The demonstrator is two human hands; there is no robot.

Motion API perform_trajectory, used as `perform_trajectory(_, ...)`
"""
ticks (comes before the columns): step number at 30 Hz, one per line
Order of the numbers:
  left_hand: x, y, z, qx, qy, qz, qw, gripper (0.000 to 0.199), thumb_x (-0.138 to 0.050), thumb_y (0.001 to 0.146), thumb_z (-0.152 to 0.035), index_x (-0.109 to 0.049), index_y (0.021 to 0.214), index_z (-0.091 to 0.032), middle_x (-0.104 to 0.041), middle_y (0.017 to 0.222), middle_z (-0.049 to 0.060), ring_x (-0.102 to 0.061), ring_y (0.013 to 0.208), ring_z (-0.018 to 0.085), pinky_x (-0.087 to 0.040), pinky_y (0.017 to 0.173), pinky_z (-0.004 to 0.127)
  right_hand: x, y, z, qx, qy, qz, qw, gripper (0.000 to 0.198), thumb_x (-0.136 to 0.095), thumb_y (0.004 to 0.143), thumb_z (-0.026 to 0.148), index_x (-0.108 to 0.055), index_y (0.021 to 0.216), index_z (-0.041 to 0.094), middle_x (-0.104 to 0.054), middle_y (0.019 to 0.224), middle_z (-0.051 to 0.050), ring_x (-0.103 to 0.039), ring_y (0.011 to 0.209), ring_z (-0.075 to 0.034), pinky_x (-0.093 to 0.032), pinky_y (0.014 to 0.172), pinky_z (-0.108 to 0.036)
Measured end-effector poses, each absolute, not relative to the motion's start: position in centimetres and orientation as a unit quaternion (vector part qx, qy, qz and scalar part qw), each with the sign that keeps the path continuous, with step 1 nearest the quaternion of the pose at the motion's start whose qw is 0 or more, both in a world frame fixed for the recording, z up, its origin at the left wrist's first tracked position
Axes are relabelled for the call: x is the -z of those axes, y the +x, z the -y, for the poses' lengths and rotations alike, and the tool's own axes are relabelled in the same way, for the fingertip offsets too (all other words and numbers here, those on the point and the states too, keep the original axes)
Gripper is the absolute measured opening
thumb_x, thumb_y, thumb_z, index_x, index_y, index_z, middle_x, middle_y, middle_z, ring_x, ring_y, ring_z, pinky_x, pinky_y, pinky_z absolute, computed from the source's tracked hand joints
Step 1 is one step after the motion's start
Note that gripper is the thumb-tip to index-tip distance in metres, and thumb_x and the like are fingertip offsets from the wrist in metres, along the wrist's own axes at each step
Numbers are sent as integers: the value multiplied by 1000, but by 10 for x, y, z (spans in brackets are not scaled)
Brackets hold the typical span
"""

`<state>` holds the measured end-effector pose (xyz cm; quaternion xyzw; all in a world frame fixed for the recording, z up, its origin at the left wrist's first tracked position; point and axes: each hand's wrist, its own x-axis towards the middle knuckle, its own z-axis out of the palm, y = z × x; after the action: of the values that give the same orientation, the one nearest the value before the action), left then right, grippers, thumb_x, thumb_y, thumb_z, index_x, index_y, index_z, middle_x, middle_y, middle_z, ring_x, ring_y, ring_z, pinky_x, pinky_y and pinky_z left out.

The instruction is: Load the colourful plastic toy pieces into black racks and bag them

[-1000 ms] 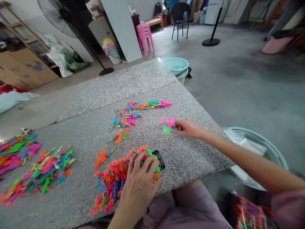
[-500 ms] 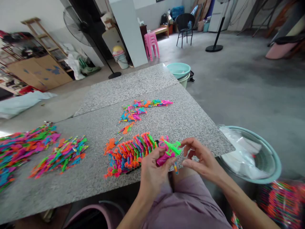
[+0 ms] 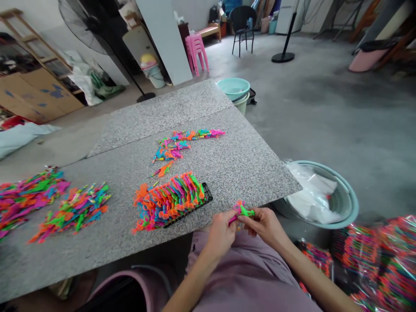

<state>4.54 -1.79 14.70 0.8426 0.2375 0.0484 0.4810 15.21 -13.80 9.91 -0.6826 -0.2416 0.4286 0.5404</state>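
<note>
Low over the table's front edge, my left hand is closed on the pink end of a small bright plastic toy piece. Its green end is pinched between the thumb and fingers of my right hand. Exactly what kind of toy it is, I cannot make out. To the left of my hands, a black grid basket carries a tight row of similar plastic pieces in orange, green, blue and pink. Farther back on the table lies a loose curved line of such pieces.
Two heaps of coloured pieces spread over the left of the speckled stone table. Beyond its right edge is a pale blue basin with plastic bags, and bagged pieces lie nearby. A pink bucket is under the front edge.
Both hands have moved away from the basket of pieces, and my right hand has closed on the green end. The view has shifted right and down.
</note>
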Motion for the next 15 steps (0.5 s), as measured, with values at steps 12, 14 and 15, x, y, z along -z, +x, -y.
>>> perform_trajectory(12, -118, 33, 58, -38, 830, -292, 474, 39, -43, 81, -5, -69, 104, -23, -72, 82, 4, -65, 74, 19, -47, 70, 26, -98, 113, 157, -481, -671, 106, 554, 57, -60, 73, 75, -50, 61, 20, -50, 39, 1, -42, 30, -11, -30, 32, -22)
perform_trajectory(14, -120, 34, 56, -36, 817, -284, 500, 33, -45, 83, -8, -70, 98, -23, -70, 75, 2, -64, 68, 18, -47, 68, 25, -100, 117, 159, -502, -659, 113, 549, 57, -61, 72, 75, -50, 61, 20, -51, 41, 1, -45, 31, -12, -34, 33, -23)
perform_trajectory(15, -121, 34, 54, -35, 810, -283, 513, 30, -46, 83, -9, -70, 93, -22, -69, 71, 1, -63, 66, 17, -48, 68, 25, -101, 121, 160, -518, -646, 125, 546, 57, -61, 72, 75, -51, 62, 20, -53, 43, 1, -47, 33, -12, -38, 34, -23)
